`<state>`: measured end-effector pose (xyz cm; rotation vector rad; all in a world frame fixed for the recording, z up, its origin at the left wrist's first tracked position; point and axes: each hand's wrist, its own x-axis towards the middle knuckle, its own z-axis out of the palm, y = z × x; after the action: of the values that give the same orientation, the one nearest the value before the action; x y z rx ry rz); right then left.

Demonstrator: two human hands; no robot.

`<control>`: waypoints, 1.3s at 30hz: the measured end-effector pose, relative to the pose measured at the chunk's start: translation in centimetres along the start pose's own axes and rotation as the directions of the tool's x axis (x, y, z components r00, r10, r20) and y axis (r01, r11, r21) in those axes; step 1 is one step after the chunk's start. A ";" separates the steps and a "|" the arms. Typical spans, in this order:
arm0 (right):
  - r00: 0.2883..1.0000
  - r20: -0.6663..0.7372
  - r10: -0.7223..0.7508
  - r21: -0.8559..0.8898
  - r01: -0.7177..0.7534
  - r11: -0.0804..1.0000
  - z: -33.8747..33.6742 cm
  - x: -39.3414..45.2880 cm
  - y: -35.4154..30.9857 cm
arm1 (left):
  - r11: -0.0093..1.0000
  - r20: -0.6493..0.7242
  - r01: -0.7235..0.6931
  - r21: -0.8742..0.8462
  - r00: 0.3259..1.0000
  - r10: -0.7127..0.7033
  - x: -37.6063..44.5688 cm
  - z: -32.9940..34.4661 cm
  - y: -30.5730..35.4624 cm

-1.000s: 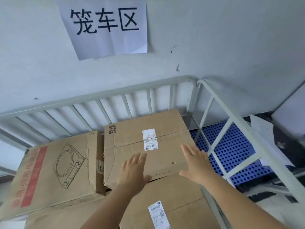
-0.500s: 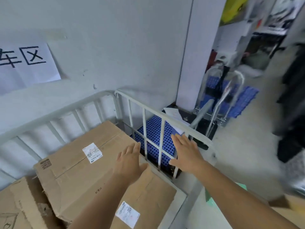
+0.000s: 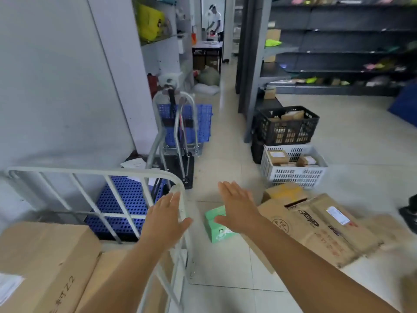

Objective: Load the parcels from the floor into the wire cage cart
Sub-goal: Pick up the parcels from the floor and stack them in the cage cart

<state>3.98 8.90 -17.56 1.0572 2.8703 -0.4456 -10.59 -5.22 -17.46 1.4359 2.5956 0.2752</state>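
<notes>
Two cardboard boxes (image 3: 45,258) already lie inside the wire cage cart (image 3: 94,171), low at the near left of the view, so the loading is partly done. Beyond the cart's corner post, out on the tiled floor, a big flattened-looking brown carton (image 3: 320,231) sprawls well to the right of the cart, a smaller yellow-brown box (image 3: 285,192) sits at its far edge, and a little green box (image 3: 214,224) stands just past the cart's corner, nearest to it. A white crate (image 3: 293,175) and a black crate (image 3: 287,127) of small packets stand farther out from the cart.

Both hands are empty, fingers straight and spread: the left hand (image 3: 165,219) hovers at the cart's corner rail, the right hand (image 3: 237,211) over the green box. The step looks like picking the next parcel. To do it well, clear the rail, lower both palms to opposite sides of one box, and lift it level before turning to the cart; the large carton looks crushed and will likely sag, so support it from beneath.
</notes>
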 end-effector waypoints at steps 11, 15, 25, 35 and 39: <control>0.935 0.010 0.356 0.081 -0.355 0.931 0.7 -9.4 15.1 | 0.948 0.137 -0.316 0.038 0.941 0.308 2.5 6.1 15.0; 0.897 -0.001 0.443 0.117 -0.440 0.890 1.0 -13.1 21.4 | 0.914 0.190 -0.401 0.056 0.903 0.384 3.1 8.7 21.7; 0.765 -0.003 0.644 0.152 -0.636 0.757 1.4 -21.2 36.9 | 0.825 0.320 -0.557 0.090 0.801 0.506 5.1 14.9 38.0; 0.656 0.011 0.754 0.126 -0.749 0.650 2.2 -23.1 48.0 | 0.733 0.390 -0.664 0.146 0.720 0.574 10.6 21.3 48.4; 0.617 0.032 0.786 0.123 -0.783 0.610 2.0 -20.8 52.2 | 0.715 0.411 -0.688 0.126 0.692 0.593 15.0 23.8 51.8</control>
<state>53.26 33.10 -29.48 2.1770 2.0508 -0.5222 29.42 36.52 -29.02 2.2412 1.8031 -0.2603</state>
